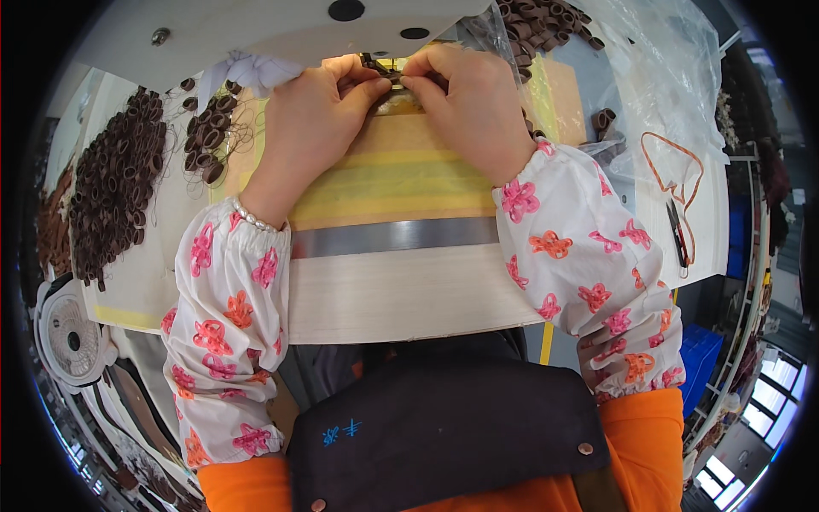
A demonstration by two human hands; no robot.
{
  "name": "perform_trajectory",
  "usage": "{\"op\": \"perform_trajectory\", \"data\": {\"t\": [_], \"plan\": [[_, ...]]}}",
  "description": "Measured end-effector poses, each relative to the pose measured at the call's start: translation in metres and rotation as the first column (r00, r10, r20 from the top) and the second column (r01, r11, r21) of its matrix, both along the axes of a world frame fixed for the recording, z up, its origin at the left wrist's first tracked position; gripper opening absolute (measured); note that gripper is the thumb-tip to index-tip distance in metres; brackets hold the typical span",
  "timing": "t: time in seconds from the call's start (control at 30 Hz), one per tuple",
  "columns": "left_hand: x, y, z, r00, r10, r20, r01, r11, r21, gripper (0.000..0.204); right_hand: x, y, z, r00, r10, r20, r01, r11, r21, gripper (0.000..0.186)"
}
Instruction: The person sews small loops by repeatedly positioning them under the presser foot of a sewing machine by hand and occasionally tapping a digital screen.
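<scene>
Under the white head of a sewing machine [281, 38], my two hands meet at the lit needle area [388, 64]. Thumb and fingertips of my left hand [317, 119] pinch a small brown piece [393, 80] from the left. From the right, my right hand [473, 107] closes its thumb and forefinger on the same piece. My fingers cover most of it, so its full shape cannot be made out. Yellow tape [392, 183] covers the work surface below my wrists.
Heaps of small brown loops [119, 183] lie at the left, with a smaller threaded cluster [207, 136] nearer the machine. More loops [546, 24] sit at the back right beside clear plastic [665, 60]. Thread snips [678, 232] on an orange cord rest at the right edge.
</scene>
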State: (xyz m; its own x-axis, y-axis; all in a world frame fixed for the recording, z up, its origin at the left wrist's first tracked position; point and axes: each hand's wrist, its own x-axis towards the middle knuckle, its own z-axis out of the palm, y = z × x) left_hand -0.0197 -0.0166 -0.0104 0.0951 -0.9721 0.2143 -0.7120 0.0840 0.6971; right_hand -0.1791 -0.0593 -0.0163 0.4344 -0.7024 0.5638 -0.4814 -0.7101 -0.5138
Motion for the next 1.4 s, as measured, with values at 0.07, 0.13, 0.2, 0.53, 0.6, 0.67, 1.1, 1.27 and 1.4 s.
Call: {"op": "perform_trajectory", "data": {"t": [0.07, 0.13, 0.2, 0.53, 0.6, 0.67, 1.1, 1.27, 1.4], "plan": [[0.0, 0.002, 0.0, 1.0, 0.02, 0.007, -0.02, 1.0, 0.013, 0.023, 0.001, 0.001, -0.002, 1.0, -0.001, -0.003, 0.001, 1.0, 0.021, 0.008], [0.0, 0.001, -0.003, 1.0, 0.018, 0.006, -0.018, 1.0, 0.007, 0.023, 0.0, 0.002, -0.001, 1.0, -0.016, -0.009, 0.016, 1.0, -0.011, 0.008], [-0.001, 0.001, -0.003, 1.0, 0.014, 0.004, -0.014, 1.0, 0.001, 0.023, -0.007, 0.004, 0.002, 0.998, -0.031, -0.056, 0.029, 0.999, -0.035, 0.009], [-0.001, 0.001, 0.004, 1.0, -0.025, -0.002, 0.025, 1.0, 0.017, 0.023, -0.003, 0.006, 0.007, 0.99, -0.105, -0.098, 0.108, 0.994, 0.034, 0.017], [0.001, 0.003, 0.008, 0.998, -0.048, 0.031, 0.048, 0.999, 0.006, 0.024, 0.0, 0.01, 0.009, 0.99, -0.098, -0.097, 0.102, 0.994, 0.031, 0.017], [0.0, 0.006, 0.018, 0.996, -0.072, -0.046, 0.077, 0.991, 0.11, 0.027, -0.004, 0.014, 0.015, 0.99, -0.11, -0.091, 0.111, 0.994, 0.001, 0.018], [0.006, 0.02, 0.012, 0.875, -0.377, -0.305, 0.443, 0.877, 0.187, 0.02, -0.008, 0.04, 0.014, 0.95, 0.192, -0.247, -0.266, 0.911, -0.316, 0.021], [0.005, 0.019, 0.012, 0.857, -0.386, -0.341, 0.471, 0.856, 0.213, 0.017, -0.009, 0.042, 0.014, 0.949, 0.198, -0.245, -0.27, 0.912, -0.309, 0.021], [0.009, 0.019, 0.014, 0.891, -0.323, -0.32, 0.399, 0.892, 0.211, 0.013, -0.005, 0.04, 0.011, 0.962, 0.22, -0.164, -0.247, 0.955, -0.165, 0.017]]}}
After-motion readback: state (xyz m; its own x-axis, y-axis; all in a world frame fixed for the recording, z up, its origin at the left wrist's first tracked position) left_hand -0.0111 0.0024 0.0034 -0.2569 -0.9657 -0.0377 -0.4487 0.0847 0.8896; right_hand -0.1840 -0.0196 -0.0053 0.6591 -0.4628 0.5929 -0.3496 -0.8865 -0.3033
